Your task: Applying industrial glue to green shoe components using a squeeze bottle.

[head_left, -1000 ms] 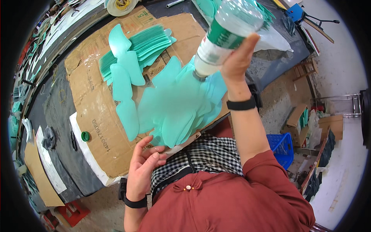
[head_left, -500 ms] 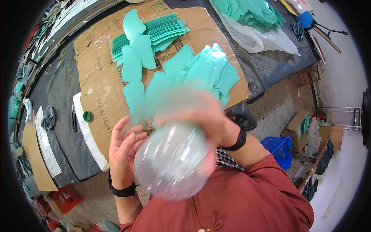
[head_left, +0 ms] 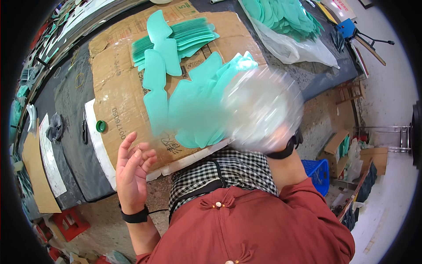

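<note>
My right hand [head_left: 280,137] grips a large, clear, rounded container [head_left: 261,105], smeared by motion, above the cardboard's right edge. Most of that hand's fingers are hidden behind it. By the near edge of the cardboard sheet [head_left: 105,79], my left hand [head_left: 133,169] is raised, empty, its fingers apart and loosely bent. Several flat, mint-green lobed pieces [head_left: 193,97] lie overlapped under and beside the container. Further left are two long lobed pieces [head_left: 154,88], and behind them a fanned row of green pieces [head_left: 189,37]. A green cap [head_left: 101,126] rests at the cardboard's left side.
A white plastic bag [head_left: 303,53] with more green pieces sits at the far right of the dark table [head_left: 72,110]. A black cutter-like tool [head_left: 85,131] and a dark coil [head_left: 55,127] lie at left. A blue basket [head_left: 317,176] and a red stool [head_left: 71,224] stand below.
My right hand has swung the clear container right and away from my body, off the front of my shirt. My left hand has dropped slightly and moved apart from it.
</note>
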Demonstrator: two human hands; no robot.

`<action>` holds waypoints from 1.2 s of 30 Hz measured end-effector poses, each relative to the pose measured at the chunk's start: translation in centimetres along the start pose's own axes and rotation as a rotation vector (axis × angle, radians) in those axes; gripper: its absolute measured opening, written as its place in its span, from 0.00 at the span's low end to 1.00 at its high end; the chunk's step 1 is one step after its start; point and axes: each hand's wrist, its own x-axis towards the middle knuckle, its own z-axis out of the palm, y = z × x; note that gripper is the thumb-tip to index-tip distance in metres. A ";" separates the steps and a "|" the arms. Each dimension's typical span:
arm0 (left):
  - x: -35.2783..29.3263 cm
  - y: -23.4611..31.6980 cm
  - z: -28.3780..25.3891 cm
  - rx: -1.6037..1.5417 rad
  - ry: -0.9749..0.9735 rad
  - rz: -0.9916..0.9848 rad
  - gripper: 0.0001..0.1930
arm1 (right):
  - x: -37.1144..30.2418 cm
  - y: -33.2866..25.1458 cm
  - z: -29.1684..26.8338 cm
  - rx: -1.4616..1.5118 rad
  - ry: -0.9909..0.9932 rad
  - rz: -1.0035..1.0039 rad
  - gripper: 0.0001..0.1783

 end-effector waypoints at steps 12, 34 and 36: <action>0.3 -1.8 3.5 0.295 -0.154 -0.102 0.19 | 3.8 4.2 0.5 -0.049 0.041 -0.035 0.45; 1.6 -1.2 4.9 0.220 -0.032 -0.205 0.17 | 0.1 1.5 5.0 -0.062 -0.127 -0.295 0.51; 1.2 -0.8 5.0 0.186 -0.120 -0.107 0.16 | -0.2 1.0 7.6 0.058 -0.243 -0.334 0.47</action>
